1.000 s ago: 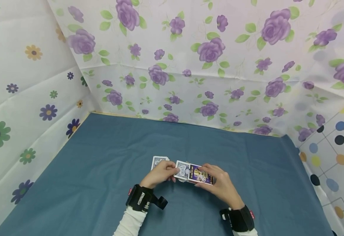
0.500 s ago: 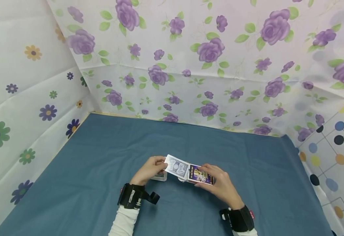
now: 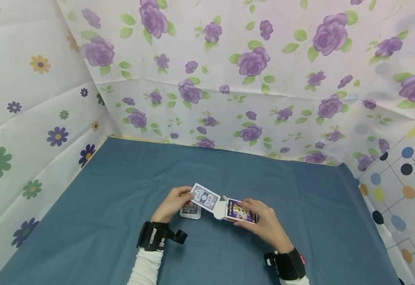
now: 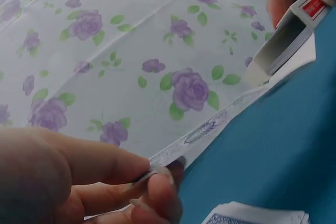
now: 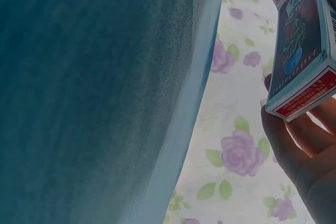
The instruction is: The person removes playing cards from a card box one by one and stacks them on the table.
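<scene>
Fingers (image 4: 105,161) of our left hand (image 3: 170,204) pinch one end of a held card (image 3: 205,197), patterned back upward; whether it is one card or a thin packet, we cannot tell. Our right hand (image 3: 264,223) grips the printed card box (image 3: 241,210) along its two long sides, its open mouth turned toward 9 o'clock, with a white flap (image 3: 219,209) sticking out.

Several things could go wrong, as we judge it. Only one end is pinched, so a slackening grip could let the held card droop or, if it is a packet, slide apart. Its free end lies so close to the flap that a snag there could bend a corner; whether they touch, we cannot make out. Too hard a squeeze from our right hand could buckle the box walls, which look like thin board.

Seen from the head, the held card stretches from our left fingertips toward 4 o'clock, and the card box lies beyond it in that same direction. At 6 o'clock from those fingertips, a card pile (image 3: 191,211) rests on the blue-covered counter (image 3: 150,166), near enough that a dipping hand might knock it askew.
</scene>
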Tool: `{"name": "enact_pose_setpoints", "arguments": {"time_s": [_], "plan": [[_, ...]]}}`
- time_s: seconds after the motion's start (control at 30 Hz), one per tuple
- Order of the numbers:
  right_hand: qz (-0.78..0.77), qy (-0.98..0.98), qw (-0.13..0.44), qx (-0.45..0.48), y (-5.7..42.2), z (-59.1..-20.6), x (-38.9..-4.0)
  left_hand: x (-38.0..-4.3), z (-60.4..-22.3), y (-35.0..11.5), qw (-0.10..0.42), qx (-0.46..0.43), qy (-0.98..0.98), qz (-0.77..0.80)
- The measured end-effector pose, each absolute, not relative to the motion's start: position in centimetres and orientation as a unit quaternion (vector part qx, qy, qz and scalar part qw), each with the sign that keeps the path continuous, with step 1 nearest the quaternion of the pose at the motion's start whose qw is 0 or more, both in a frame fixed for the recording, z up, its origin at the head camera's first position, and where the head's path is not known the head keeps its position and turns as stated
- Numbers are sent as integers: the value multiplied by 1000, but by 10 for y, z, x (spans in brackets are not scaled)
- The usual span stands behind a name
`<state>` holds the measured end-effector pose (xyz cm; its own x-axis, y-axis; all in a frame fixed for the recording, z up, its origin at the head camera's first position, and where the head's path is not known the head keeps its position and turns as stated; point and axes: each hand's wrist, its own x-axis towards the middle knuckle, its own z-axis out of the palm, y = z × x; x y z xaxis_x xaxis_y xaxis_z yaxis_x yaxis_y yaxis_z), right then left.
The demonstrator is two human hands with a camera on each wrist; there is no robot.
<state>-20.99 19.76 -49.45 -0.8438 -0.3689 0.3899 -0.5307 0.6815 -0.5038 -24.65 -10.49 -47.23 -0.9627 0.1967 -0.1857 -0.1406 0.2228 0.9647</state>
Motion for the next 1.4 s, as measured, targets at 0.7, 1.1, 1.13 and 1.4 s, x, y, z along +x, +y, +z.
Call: {"name": "enact_pose_setpoints", "arguments": {"time_s": [0.7,1.1,1.13,1.4], "plan": [[319,-904,137,251,198,-495,-212,-253,-499,-112,-58,-138,790,594],[321,-906,128,244,197,-494,-211,-256,-511,-108,-86,-125,840,521],[321,-906,128,245,197,-494,-211,-257,-513,-108,-95,-123,844,514],[320,-905,131,249,197,-496,-210,-259,-522,-104,-134,-125,852,490]]}}
